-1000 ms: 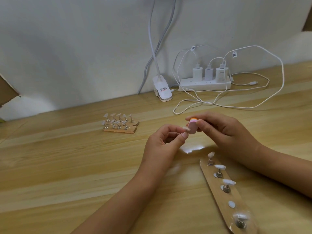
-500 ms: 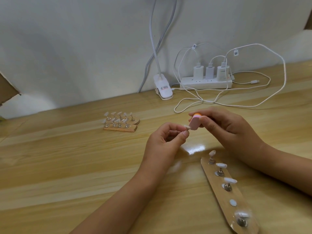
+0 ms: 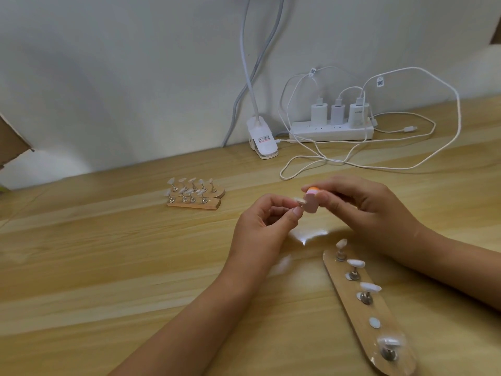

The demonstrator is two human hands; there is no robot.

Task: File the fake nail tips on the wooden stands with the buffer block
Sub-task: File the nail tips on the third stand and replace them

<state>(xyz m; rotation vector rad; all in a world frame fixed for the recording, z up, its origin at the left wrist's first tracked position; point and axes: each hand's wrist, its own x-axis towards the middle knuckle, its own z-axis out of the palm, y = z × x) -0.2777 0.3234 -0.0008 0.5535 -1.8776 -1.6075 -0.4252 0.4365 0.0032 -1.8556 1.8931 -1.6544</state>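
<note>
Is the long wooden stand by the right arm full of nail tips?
Not full: the long wooden stand shows one bare pale round disc among four tips.

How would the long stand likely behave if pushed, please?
The stand looks flat and thin, so it would probably slide, not tip. Its tips perch on slim posts and might wobble or drop.

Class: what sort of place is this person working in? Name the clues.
Likely a home or small studio desk used for nail practice: a wooden table against a plain wall, a power strip with chargers, and wooden stands of fake nail tips.
</note>
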